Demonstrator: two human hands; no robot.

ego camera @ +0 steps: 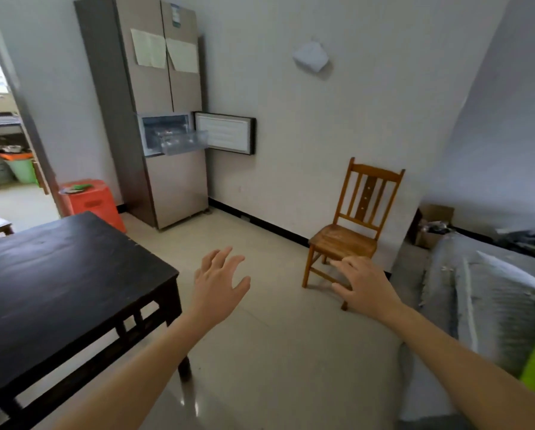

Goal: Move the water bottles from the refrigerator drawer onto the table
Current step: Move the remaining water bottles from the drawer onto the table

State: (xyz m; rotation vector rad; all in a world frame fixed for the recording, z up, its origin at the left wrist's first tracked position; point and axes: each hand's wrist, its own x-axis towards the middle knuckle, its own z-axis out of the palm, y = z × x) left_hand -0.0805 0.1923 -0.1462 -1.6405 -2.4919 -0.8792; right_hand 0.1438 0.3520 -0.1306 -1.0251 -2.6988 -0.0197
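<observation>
Dark wood counter (58,274) waits below-left of the refrigerator (166,181); its clear drawer (184,144) juts open, water bottles inside too blurred to confirm. Well below it, left hand (219,283) and right hand (365,283) hold nothing, fingers spread, likely readying to fetch.

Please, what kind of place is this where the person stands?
Most likely a room in a home, a dining or living area: a tall refrigerator with its drawer pulled out, a dark table, and a wooden chair by the wall.
</observation>
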